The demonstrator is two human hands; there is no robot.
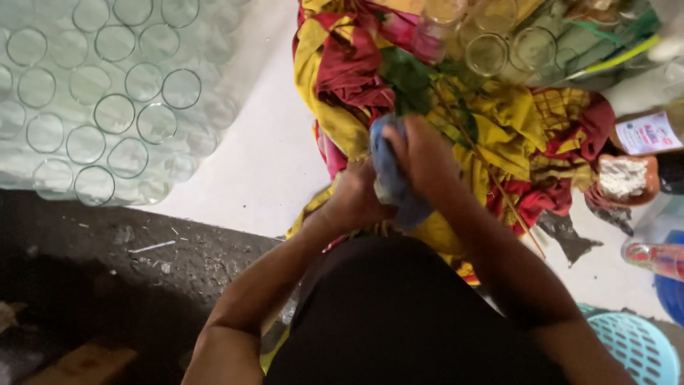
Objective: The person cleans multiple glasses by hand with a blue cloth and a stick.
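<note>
My right hand point(422, 152) grips a blue cloth point(388, 171) and presses it down against something held in my left hand point(353, 199). The left hand is closed around an object that the cloth and fingers mostly hide; it looks like a glass, but I cannot tell for sure. Both hands work together above a crumpled yellow, red and green patterned fabric point(342, 64) spread on the floor.
Many clear glasses point(114, 114) stand mouth-up at upper left. More glasses point(488, 53) lie on the fabric at the top. At right are a labelled bottle point(647, 132), a brown bowl of white powder point(623, 178) and a turquoise plastic stool point(634, 346).
</note>
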